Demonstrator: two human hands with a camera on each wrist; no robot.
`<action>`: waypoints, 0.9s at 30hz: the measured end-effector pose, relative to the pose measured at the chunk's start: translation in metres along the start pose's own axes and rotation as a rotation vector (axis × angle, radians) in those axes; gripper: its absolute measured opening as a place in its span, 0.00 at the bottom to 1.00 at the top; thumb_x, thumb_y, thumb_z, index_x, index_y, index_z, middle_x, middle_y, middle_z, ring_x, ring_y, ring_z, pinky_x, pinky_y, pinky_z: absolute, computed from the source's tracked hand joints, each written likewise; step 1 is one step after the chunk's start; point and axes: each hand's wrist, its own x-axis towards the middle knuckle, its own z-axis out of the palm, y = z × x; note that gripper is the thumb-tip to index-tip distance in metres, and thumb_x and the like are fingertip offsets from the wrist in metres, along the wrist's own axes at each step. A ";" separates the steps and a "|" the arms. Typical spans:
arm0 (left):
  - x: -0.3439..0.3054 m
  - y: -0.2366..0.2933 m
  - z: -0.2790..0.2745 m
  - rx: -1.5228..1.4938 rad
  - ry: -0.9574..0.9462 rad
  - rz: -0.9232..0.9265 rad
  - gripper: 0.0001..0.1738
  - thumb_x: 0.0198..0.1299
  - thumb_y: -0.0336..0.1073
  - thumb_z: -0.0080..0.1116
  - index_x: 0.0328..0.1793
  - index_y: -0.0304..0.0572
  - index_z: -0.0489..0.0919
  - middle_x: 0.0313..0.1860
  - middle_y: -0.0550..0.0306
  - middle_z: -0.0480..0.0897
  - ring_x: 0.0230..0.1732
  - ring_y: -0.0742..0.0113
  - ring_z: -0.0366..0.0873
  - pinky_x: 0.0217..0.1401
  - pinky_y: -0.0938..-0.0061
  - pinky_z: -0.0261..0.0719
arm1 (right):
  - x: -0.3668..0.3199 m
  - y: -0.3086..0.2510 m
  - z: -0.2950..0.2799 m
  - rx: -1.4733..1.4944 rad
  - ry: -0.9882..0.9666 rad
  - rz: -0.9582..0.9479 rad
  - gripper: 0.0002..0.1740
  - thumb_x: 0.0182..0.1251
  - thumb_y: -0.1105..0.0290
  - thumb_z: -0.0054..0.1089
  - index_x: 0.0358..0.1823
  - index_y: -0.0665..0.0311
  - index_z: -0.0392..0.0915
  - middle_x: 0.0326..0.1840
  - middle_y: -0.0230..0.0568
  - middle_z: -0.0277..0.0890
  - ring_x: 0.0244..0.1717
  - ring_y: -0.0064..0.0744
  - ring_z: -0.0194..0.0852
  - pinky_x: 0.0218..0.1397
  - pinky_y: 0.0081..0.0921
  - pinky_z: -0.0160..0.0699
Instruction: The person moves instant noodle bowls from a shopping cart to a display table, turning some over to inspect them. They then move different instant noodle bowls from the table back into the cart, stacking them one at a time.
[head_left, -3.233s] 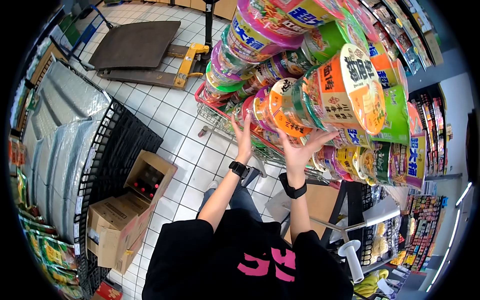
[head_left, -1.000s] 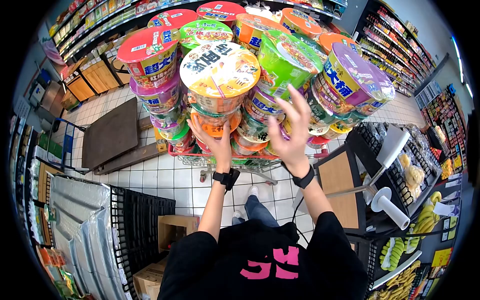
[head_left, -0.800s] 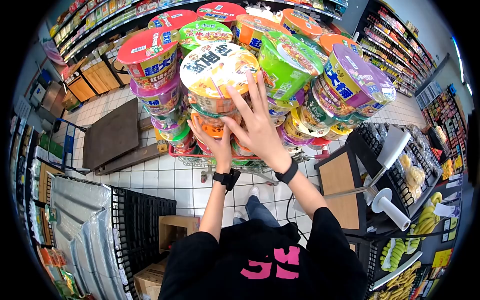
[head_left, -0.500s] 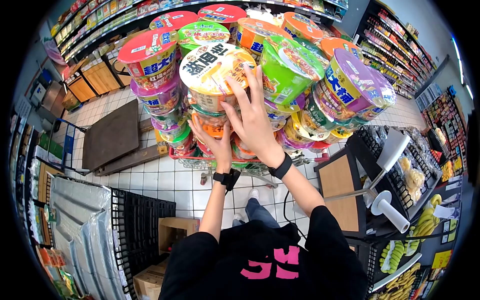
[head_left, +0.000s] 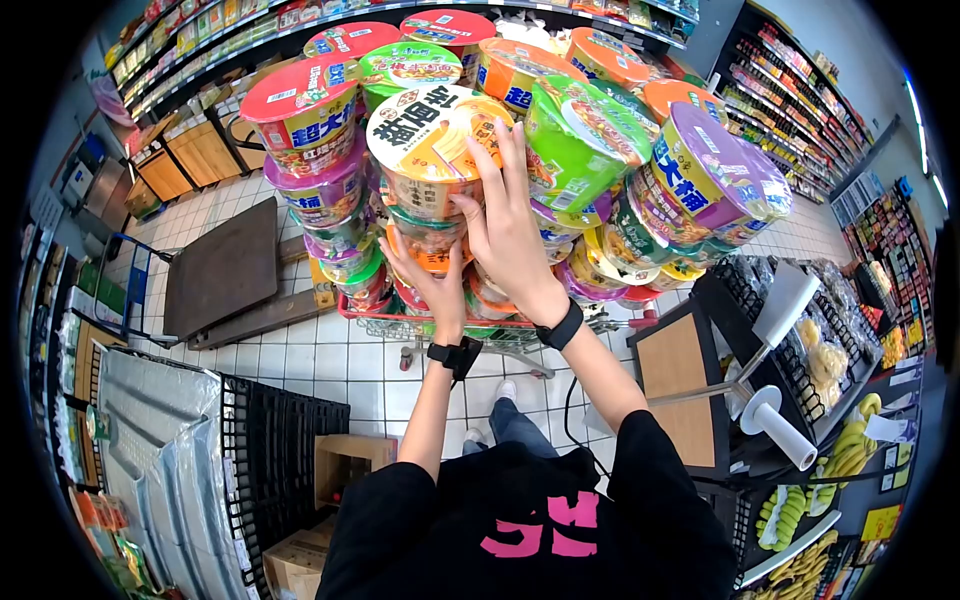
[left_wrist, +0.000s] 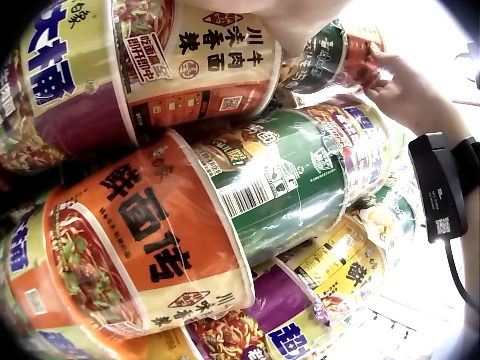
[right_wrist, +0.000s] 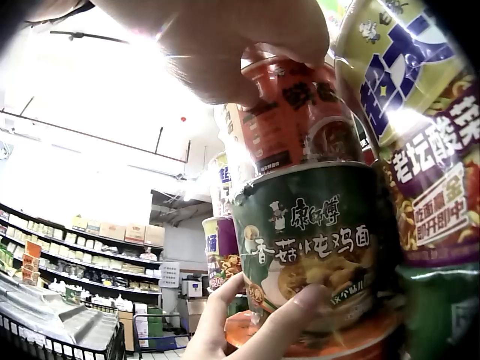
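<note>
A tall stack of instant noodle cups fills the head view's middle. My right hand (head_left: pixel 505 230) holds the top front noodle cup (head_left: pixel 425 195), which has a white and orange lid, thumb on its near side and fingers along the right side. Its body is orange-red in the right wrist view. Below, my left hand (head_left: pixel 438 288) rests extended fingers and thumb against a green noodle cup (right_wrist: pixel 315 225), which sits upright on an orange lid (head_left: pixel 430 262). The palm side of the left hand is hidden. In the left wrist view the right hand (left_wrist: pixel 409 94) appears at the far right.
The stack stands in a shopping cart with a red rim (head_left: pixel 480 322). A green cup (head_left: pixel 580 150) tilts beside the top one. A flat dark platform (head_left: pixel 225 265) stands left, a black-framed display stand (head_left: pixel 690 360) with a paper roll (head_left: pixel 780 430) right.
My head view has swung round to face the cart. The right hand moved left from the air onto the top front cup, whose lid printing has turned. The left hand has hardly moved lately.
</note>
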 end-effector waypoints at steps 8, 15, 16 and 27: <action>0.003 0.000 0.002 0.021 -0.007 0.015 0.53 0.56 0.36 0.71 0.82 0.45 0.48 0.82 0.38 0.35 0.83 0.41 0.31 0.80 0.46 0.39 | 0.001 0.002 0.000 0.027 0.035 0.021 0.36 0.68 0.79 0.54 0.76 0.60 0.54 0.83 0.52 0.35 0.84 0.59 0.24 0.82 0.54 0.39; 0.006 0.003 0.003 0.001 -0.003 0.010 0.52 0.56 0.36 0.71 0.82 0.47 0.50 0.82 0.37 0.36 0.83 0.40 0.33 0.80 0.47 0.41 | 0.006 0.001 0.001 -0.003 0.020 0.007 0.39 0.63 0.84 0.55 0.76 0.63 0.53 0.82 0.57 0.36 0.82 0.66 0.26 0.80 0.55 0.48; 0.006 0.002 0.003 0.000 -0.004 0.011 0.52 0.56 0.36 0.71 0.82 0.47 0.50 0.82 0.37 0.36 0.83 0.40 0.33 0.80 0.47 0.41 | 0.006 0.001 0.000 -0.004 0.022 0.006 0.39 0.63 0.84 0.55 0.76 0.63 0.53 0.82 0.57 0.36 0.82 0.66 0.26 0.80 0.55 0.48; 0.011 -0.002 0.006 0.009 -0.011 0.034 0.52 0.55 0.33 0.71 0.82 0.47 0.50 0.82 0.37 0.37 0.83 0.40 0.34 0.80 0.48 0.41 | 0.007 -0.001 0.005 -0.048 0.038 0.025 0.37 0.62 0.85 0.54 0.74 0.66 0.56 0.81 0.62 0.36 0.82 0.66 0.28 0.79 0.54 0.48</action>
